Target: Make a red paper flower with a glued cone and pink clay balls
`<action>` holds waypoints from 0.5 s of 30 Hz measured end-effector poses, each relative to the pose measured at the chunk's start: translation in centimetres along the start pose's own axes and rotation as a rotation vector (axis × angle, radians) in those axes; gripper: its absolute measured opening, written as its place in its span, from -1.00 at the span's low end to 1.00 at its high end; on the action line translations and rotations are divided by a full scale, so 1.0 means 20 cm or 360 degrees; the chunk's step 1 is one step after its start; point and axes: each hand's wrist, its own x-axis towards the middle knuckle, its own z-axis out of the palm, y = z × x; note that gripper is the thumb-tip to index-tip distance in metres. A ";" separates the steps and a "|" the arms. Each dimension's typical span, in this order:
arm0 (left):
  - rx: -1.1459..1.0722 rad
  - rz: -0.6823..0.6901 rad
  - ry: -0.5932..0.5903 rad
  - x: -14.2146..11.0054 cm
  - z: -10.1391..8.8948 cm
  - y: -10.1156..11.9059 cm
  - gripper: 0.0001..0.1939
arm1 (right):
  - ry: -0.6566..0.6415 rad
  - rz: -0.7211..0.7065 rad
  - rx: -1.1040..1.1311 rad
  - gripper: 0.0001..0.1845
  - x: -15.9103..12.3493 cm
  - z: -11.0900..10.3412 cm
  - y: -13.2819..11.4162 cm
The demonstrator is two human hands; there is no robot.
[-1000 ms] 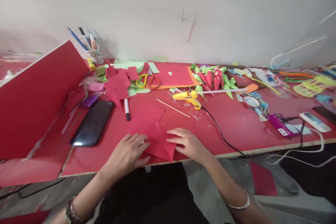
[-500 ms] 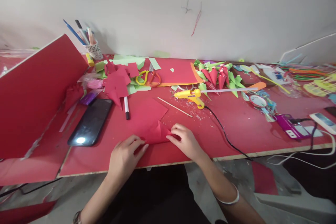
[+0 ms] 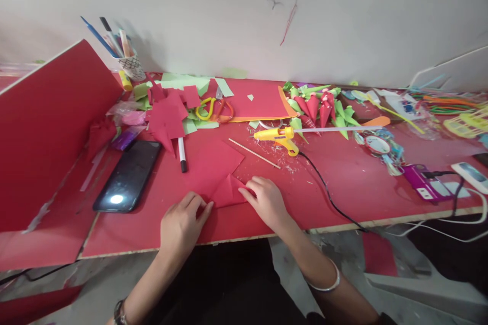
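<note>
A piece of red paper (image 3: 230, 192), folded with a raised flap in its middle, lies near the front edge of the red table. My right hand (image 3: 269, 204) has thumb and fingers closed on its right corner. At the left corner, my left hand (image 3: 185, 221) pinches with thumb and forefinger; the paper's edge meets those fingertips. Just behind lies a flat red sheet (image 3: 217, 157). A thin wooden stick (image 3: 254, 153) rests beyond my right hand, and past it a yellow glue gun (image 3: 276, 135) lies on its side with a long glue stick in its back.
To the left lie a black phone (image 3: 127, 177) and a marker (image 3: 182, 155). Scissors (image 3: 206, 109) and red paper squares (image 3: 168, 114) sit behind. Folded red and green paper pieces (image 3: 312, 106) are at the back. A black cord (image 3: 324, 188) crosses the table's right side toward a purple power adapter (image 3: 427, 183).
The flap in the red paper lies flatter and wider than before. My right hand has shifted slightly left along its corner. The view has tilted a little.
</note>
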 end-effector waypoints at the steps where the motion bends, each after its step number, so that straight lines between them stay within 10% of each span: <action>1: 0.0014 0.0001 -0.0002 0.00 0.00 0.00 -0.70 | 0.0007 -0.0001 -0.0014 -0.69 0.00 0.00 0.00; 15: 0.0236 0.0088 -0.0076 0.02 -0.03 0.01 -0.67 | 0.0087 0.0079 -0.0130 -0.72 0.02 0.02 -0.03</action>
